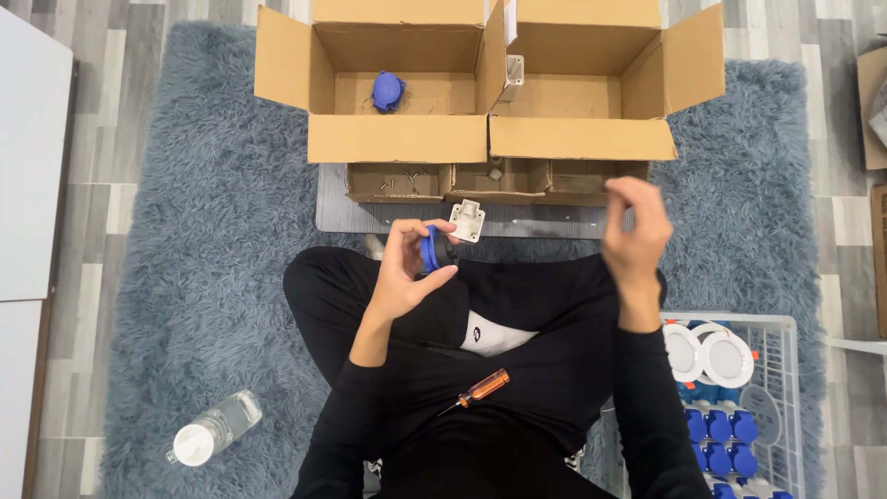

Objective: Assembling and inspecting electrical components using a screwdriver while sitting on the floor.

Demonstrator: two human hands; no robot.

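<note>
Your left hand (pixel 404 268) pinches the blue socket cap (pixel 432 249) above your lap, fingers curled round its rim and thumb below. It looks like rigid moulded plastic — light, hard, probably a bit slick, so grip the rim, not the hinged lid. Your right hand (pixel 636 231) is raised and holds nothing, fingers loosely bunched. The grey housing (pixel 467 220) sits just beyond on the board; the orange screwdriver (pixel 478 390) rests on your leg.

I see a grey wood-plank floor (pixel 102 55) under a shaggy blue-grey rug (pixel 203 240). A white furniture panel (pixel 28 157) runs along the left edge, and light falls evenly, without any hard shadows.
</note>
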